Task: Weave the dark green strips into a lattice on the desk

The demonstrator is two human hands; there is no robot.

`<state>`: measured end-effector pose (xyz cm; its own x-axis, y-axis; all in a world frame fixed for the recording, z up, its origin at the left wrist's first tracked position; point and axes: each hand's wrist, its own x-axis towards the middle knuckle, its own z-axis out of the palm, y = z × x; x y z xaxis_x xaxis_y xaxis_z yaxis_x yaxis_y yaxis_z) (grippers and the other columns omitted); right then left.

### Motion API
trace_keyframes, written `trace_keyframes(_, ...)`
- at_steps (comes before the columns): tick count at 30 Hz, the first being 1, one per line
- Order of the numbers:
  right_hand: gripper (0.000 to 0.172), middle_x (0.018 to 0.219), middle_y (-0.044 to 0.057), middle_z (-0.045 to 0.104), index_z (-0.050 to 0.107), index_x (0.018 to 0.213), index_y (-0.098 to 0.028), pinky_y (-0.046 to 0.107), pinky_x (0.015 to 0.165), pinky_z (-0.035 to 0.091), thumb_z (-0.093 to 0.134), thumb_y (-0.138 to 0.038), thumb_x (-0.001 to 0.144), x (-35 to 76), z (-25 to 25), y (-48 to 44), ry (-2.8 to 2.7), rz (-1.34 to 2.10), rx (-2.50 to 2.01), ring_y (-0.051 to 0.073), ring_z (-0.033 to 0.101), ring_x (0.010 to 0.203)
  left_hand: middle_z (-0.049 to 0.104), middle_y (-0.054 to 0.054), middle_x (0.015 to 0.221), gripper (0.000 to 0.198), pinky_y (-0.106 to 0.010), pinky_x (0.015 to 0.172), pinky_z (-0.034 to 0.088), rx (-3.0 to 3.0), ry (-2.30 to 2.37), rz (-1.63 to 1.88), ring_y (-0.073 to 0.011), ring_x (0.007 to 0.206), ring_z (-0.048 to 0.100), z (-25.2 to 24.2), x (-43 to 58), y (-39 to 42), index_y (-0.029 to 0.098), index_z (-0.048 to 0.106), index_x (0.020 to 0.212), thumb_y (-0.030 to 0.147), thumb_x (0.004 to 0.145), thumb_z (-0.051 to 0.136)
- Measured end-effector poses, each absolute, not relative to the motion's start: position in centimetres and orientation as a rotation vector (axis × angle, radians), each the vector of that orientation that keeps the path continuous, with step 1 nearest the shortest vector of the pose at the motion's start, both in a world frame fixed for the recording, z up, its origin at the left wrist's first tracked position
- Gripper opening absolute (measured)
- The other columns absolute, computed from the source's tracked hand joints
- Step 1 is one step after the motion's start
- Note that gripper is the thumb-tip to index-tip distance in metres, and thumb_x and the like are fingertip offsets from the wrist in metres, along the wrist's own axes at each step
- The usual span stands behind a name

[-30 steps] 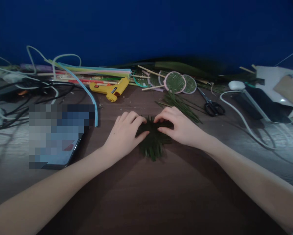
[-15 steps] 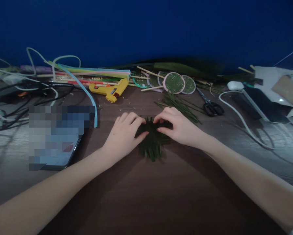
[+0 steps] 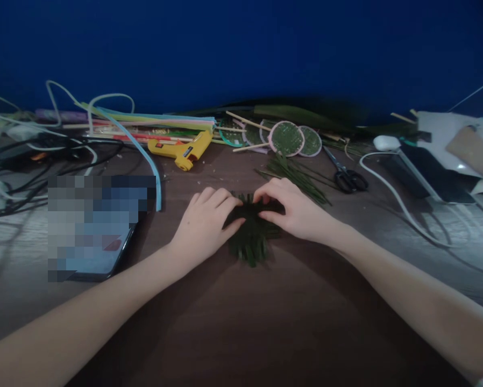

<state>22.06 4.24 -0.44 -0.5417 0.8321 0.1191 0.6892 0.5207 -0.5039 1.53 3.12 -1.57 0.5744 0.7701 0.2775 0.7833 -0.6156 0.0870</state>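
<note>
A small mat of dark green leaf strips (image 3: pixel 251 236), seemingly interlaced, lies on the brown table between my two hands. Its strip ends stick out toward me. My left hand (image 3: pixel 205 223) grips its left side, thumb and curled fingers pressed on the strips. From the right, my right hand (image 3: pixel 288 209) holds the upper right part with bent fingers and thumb. The dark weave makes the fingertips hard to make out. Just behind my right hand lies a bundle of loose green strips (image 3: pixel 300 177).
Behind are a yellow glue gun (image 3: pixel 183 150), round woven green fans (image 3: pixel 286 138) with sticks, and black-handled scissors (image 3: pixel 349 180). A phone with a blurred screen (image 3: pixel 100 226) lies left, near a blue strip (image 3: pixel 150 166) and tangled cables (image 3: pixel 27 150). A white cable (image 3: pixel 395 196) curves at right.
My hands stay in nearly the same place on the leaf strips. The whole view has shifted very slightly; nothing is taken up or let go.
</note>
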Motion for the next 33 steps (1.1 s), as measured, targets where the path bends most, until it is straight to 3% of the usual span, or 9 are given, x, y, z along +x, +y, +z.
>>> trace_keyframes(9, 0.019, 0.092, 0.006, 0.052, 0.059, 0.101, -0.023, 0.039, 0.081, 0.037, 0.051, -0.024, 0.083, 22.01, -0.33, 4.27, -2.460, 0.585, -1.271, 0.023, 0.045, 0.094, 0.060, -0.005, 0.093, 0.020, -0.036, 0.075, 0.038, -2.756, -1.370, -0.445, -0.0228, 0.087, 0.050, -1.49, 1.54, 3.09, 0.017, 0.058, 0.096, 0.032, 0.083, 0.052)
trace_keyframes(15, 0.020, 0.094, 0.006, 0.050, 0.059, 0.100, -0.024, 0.040, 0.085, 0.037, 0.052, -0.024, 0.082, 22.12, -0.48, 4.31, -2.444, 0.578, -1.256, 0.022, 0.045, 0.095, 0.060, -0.005, 0.092, 0.025, -0.037, 0.078, 0.039, -2.801, -1.433, -0.509, -0.0215, 0.088, 0.049, -1.36, 1.54, 3.13, 0.017, 0.059, 0.098, 0.015, 0.085, 0.038)
trace_keyframes(23, 0.017, 0.110, 0.008, 0.043, 0.062, 0.095, -0.026, 0.046, 0.091, 0.035, 0.055, -0.027, 0.080, 22.19, -0.65, 4.26, -2.410, 0.513, -1.312, 0.026, 0.039, 0.108, 0.060, -0.003, 0.091, 0.037, -0.035, 0.082, 0.042, -2.891, -1.692, -0.765, -0.0183, 0.090, 0.052, -1.05, 1.18, 3.38, 0.018, 0.053, 0.099, 0.001, 0.071, 0.036)
trace_keyframes(33, 0.016, 0.127, 0.005, 0.040, 0.062, 0.094, -0.028, 0.049, 0.096, 0.031, 0.055, -0.027, 0.080, 22.35, -0.81, 4.30, -2.413, 0.506, -1.293, 0.028, 0.033, 0.119, 0.062, -0.002, 0.093, 0.038, -0.033, 0.086, 0.045, -2.878, -1.725, -0.871, -0.0162, 0.091, 0.055, -0.80, 0.97, 3.20, 0.018, 0.056, 0.095, 0.000, 0.071, 0.032)
